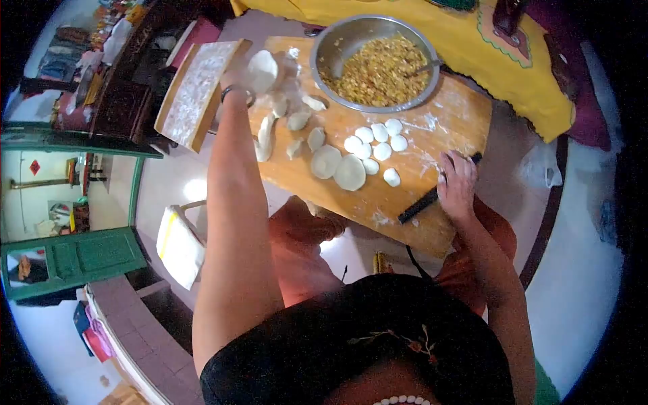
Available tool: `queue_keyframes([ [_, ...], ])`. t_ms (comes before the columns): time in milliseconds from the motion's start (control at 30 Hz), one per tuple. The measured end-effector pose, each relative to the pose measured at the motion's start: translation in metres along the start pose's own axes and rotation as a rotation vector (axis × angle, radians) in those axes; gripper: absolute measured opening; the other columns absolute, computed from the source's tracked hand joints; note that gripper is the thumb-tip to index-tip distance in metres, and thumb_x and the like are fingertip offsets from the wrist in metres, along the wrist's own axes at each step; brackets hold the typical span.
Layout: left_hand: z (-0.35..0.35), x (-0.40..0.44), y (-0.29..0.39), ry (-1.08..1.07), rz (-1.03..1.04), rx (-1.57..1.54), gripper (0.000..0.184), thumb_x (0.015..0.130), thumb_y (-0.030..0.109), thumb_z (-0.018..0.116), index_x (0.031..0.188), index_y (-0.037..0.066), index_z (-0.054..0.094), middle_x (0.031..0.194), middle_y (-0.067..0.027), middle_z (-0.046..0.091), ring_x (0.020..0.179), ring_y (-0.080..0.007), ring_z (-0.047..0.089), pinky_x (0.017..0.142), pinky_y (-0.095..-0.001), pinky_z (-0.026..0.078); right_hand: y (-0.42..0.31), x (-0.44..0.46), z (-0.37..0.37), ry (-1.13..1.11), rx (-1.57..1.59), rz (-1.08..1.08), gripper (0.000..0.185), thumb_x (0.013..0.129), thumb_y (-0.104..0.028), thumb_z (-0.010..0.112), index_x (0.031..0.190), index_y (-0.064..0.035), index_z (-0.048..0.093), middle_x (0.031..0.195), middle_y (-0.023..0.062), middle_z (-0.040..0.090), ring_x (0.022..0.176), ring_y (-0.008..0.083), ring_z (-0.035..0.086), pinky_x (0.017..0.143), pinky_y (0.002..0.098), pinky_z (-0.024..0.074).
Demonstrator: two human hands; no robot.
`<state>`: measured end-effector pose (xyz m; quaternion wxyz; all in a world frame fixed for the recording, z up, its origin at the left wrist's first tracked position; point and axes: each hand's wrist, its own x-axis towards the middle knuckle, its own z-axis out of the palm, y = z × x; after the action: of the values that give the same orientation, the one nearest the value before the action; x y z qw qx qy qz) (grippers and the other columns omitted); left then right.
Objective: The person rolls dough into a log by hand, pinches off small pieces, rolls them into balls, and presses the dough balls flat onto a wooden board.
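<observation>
Grasping a straight black rod [420,205], right hand [458,181], flat dough discs [349,173], left hand [234,73] blurred, grip unclear

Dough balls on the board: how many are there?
9: eight balls bunched near the bowl, one ball apart, toward the black rod. None looks hidden.

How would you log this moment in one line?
left hand: blurred, by tray | right hand: on rod | bowl: holds filling | dough: on board

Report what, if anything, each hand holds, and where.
The right hand lies over the black rod toward its far end, grip unclear; the left hand is too blurred to tell.
</observation>
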<state>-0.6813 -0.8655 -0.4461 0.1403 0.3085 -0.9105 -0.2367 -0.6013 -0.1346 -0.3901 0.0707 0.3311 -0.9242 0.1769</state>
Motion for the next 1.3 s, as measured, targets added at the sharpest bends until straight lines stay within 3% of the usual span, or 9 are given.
queue_keyframes([
  [333, 0.008, -0.032, 0.07, -0.176, 0.147, 0.311, 0.018, 0.086, 0.011, 0.071, 0.1, -0.001, 0.069, 0.084, -0.0078, 0.07, 0.073, -0.0209, 0.068, 0.062, -0.0339, 0.056, -0.001, 0.002, 0.0, -0.069, 0.015, 0.063, 0.064, 0.074, -0.009, 0.063, 0.135, -0.0033, 0.049, 0.135, 0.0171, 0.045, 0.126, 0.0382, 0.04, 0.112, 0.0524, 0.0259],
  [600, -0.041, -0.079, 0.141, -0.145, 0.152, 0.525, 0.018, 0.089, 0.009, 0.067, 0.104, 0.0, 0.069, 0.097, -0.0102, 0.071, 0.094, -0.0208, 0.067, 0.072, -0.037, 0.057, 0.001, 0.001, 0.002, -0.015, 0.005, 0.015, 0.063, 0.074, -0.011, 0.064, 0.135, -0.0032, 0.05, 0.135, 0.0176, 0.046, 0.125, 0.0383, 0.042, 0.109, 0.0512, 0.0277],
  [700, -0.019, -0.037, 0.071, -0.048, 0.198, 0.191, 0.023, 0.09, 0.006, 0.064, 0.111, -0.002, 0.067, 0.102, -0.0105, 0.071, 0.09, -0.0207, 0.069, 0.076, -0.031, 0.058, -0.002, 0.001, -0.003, -0.012, 0.002, 0.01, 0.061, 0.074, -0.011, 0.064, 0.134, -0.0029, 0.05, 0.134, 0.0182, 0.046, 0.125, 0.038, 0.042, 0.108, 0.0505, 0.0287],
  [833, -0.047, -0.092, 0.109, -0.007, 0.391, 0.171, 0.024, 0.091, 0.003, 0.061, 0.113, -0.006, 0.063, 0.106, -0.0108, 0.069, 0.093, -0.0196, 0.067, 0.079, -0.0287, 0.057, -0.002, 0.0, -0.002, 0.046, -0.002, -0.018, 0.059, 0.075, -0.013, 0.064, 0.132, -0.0027, 0.051, 0.132, 0.0177, 0.048, 0.124, 0.0366, 0.042, 0.108, 0.0499, 0.0294],
  [933, -0.039, -0.148, 0.132, -0.136, 0.788, 0.195, 0.021, 0.093, 0.003, 0.059, 0.112, -0.005, 0.063, 0.106, -0.0098, 0.069, 0.095, -0.0182, 0.066, 0.077, -0.0288, 0.056, -0.001, 0.0, -0.004, 0.056, 0.007, -0.019, 0.058, 0.076, -0.015, 0.064, 0.131, -0.0032, 0.052, 0.13, 0.0169, 0.049, 0.124, 0.0352, 0.043, 0.108, 0.0497, 0.0287],
  [1067, -0.037, -0.318, 0.273, -0.538, -0.107, -0.836, 0.018, 0.095, 0.008, 0.057, 0.107, -0.001, 0.067, 0.1, -0.0068, 0.07, 0.087, -0.0148, 0.065, 0.075, -0.026, 0.053, 0.004, -0.003, 0.005, 0.036, 0.021, 0.0, 0.057, 0.077, -0.016, 0.065, 0.13, -0.0036, 0.052, 0.129, 0.0167, 0.05, 0.123, 0.034, 0.044, 0.109, 0.0495, 0.0274],
  [1133, 0.005, -0.342, 0.281, -0.753, -0.141, -0.805, 0.025, 0.093, 0.009, 0.062, 0.115, -0.002, 0.065, 0.105, -0.0095, 0.07, 0.087, -0.0176, 0.067, 0.072, -0.0271, 0.055, 0.003, -0.003, 0.003, 0.05, 0.018, -0.006, 0.057, 0.077, -0.016, 0.064, 0.131, -0.0036, 0.052, 0.129, 0.0168, 0.05, 0.123, 0.034, 0.044, 0.11, 0.0492, 0.027],
  [1233, 0.026, -0.38, 0.319, -0.983, 0.101, -0.863, 0.05, 0.091, 0.003, 0.063, 0.139, -0.001, 0.048, 0.127, -0.0085, 0.061, 0.11, -0.0172, 0.06, 0.091, -0.0303, 0.051, 0.005, -0.006, 0.003, 0.061, 0.008, -0.009, 0.053, 0.079, -0.018, 0.062, 0.129, -0.0036, 0.053, 0.129, 0.0158, 0.051, 0.123, 0.0332, 0.045, 0.112, 0.0484, 0.0261],
  [1300, 0.025, -0.398, 0.341, -1.101, -0.024, -0.936, 0.055, 0.09, 0.001, 0.062, 0.142, 0.001, 0.044, 0.131, -0.0068, 0.058, 0.117, -0.0151, 0.055, 0.094, -0.0297, 0.049, 0.006, -0.006, 0.006, 0.065, -0.001, -0.003, 0.051, 0.08, -0.02, 0.061, 0.128, -0.0037, 0.055, 0.129, 0.0152, 0.052, 0.122, 0.0328, 0.045, 0.112, 0.0485, 0.0259],
])
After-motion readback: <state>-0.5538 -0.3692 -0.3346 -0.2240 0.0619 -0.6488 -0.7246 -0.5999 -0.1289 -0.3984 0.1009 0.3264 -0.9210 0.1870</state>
